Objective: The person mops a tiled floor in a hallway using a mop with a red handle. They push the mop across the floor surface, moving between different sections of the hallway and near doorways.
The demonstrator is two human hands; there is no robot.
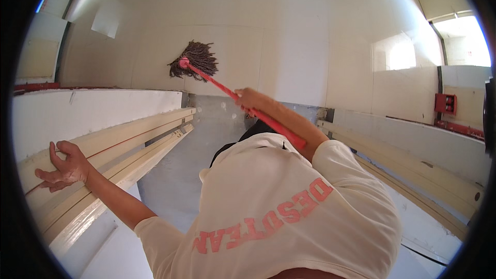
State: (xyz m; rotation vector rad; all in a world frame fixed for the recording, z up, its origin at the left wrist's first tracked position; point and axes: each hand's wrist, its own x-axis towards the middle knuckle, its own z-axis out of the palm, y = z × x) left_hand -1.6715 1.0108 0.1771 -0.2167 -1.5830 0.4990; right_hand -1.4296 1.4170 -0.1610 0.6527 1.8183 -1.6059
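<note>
My right hand (245,100) grips the red handle (271,122) of a string mop. The handle slants from beside my right forearm down to the floor, its upper end close to my elbow. At its far end a pink socket (184,62) joins the dark brown string mop head (199,56), which lies spread on the pale tiled floor (248,46). Out to the left, my left hand (68,168) holds nothing, its fingers apart and partly bent. It is at a cream-painted frame (135,128); whether it touches the frame, I cannot tell.
A second cream frame (407,159) stands on my right, with a grey floor strip (217,108) between the two. White wall ends (104,104) adjoin the frames. A red box (445,103) is on the far right wall. Bright light reflects off the tiles.
</note>
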